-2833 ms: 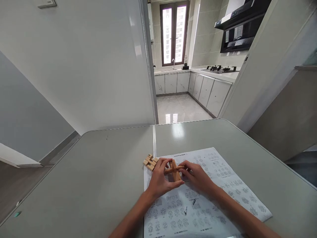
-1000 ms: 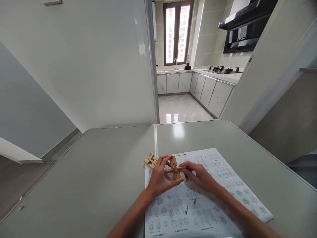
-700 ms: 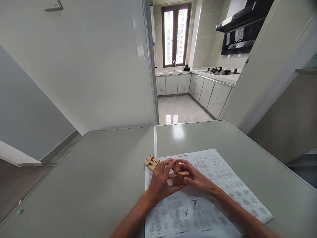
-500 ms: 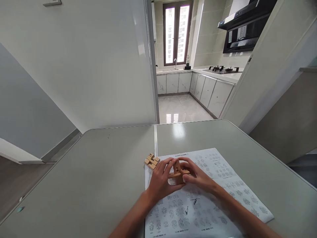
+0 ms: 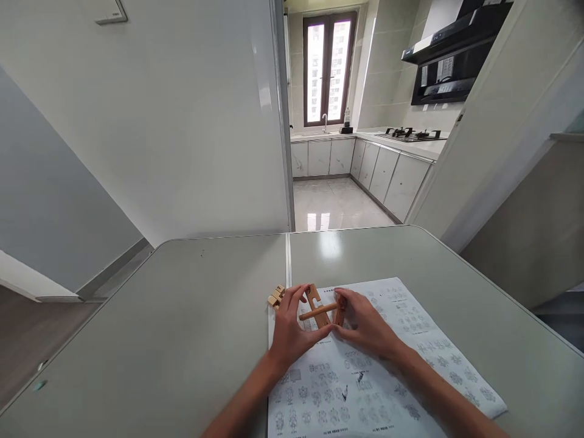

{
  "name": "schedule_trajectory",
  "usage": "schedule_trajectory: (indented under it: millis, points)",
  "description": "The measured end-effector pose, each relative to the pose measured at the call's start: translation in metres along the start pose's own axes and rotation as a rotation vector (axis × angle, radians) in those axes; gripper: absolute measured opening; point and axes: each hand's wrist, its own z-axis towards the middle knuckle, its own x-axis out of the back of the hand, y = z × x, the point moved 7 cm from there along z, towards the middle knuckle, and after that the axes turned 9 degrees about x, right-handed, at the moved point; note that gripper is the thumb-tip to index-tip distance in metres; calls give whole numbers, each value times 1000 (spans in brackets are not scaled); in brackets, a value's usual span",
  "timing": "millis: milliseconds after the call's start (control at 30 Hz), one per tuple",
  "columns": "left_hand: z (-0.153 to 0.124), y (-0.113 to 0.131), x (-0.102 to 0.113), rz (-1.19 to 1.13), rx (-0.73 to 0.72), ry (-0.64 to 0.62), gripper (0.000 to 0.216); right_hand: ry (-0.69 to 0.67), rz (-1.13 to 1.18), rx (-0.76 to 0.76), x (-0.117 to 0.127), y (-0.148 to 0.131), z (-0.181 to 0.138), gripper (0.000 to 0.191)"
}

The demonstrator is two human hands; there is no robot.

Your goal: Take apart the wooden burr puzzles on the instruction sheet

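A grey tabletop (image 5: 182, 340) carries a printed sheet (image 5: 387, 365); above it the left hand (image 5: 287, 331) and right hand (image 5: 365, 325) both grip crossed wooden puzzle pieces (image 5: 319, 307); spare blocks (image 5: 275, 296) lie just beside.

2 hands (image 5: 292, 331) – 1 sheet (image 5: 392, 365)
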Motion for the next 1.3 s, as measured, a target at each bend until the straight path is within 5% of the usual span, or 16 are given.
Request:
schedule_trajectory:
  millis: [133, 267, 467, 900, 1100, 1300]
  points:
    - [0, -4, -3, -19, 16, -34, 86, -51, -38, 68, 1, -8, 2, 60]
    - [-1, -6, -8, -25, 33, -62, 85, -83, 178, 90, 12, -23, 5, 44]
    - [-4, -4, -13, -55, 30, -111, 89, -6, 292, 72, 15, -32, 3, 21]
    - [-1, -3, -12, -160, 46, -212, 65, -114, 570, 16, 8, -46, 4, 26]
    - [-13, 9, -27, -113, -119, -381, 88, -29, 854, -133, 11, -33, 5, 34]
    - [-17, 16, -26, 120, -342, -294, 41, -67, 1093, -148, 8, -32, 2, 33]
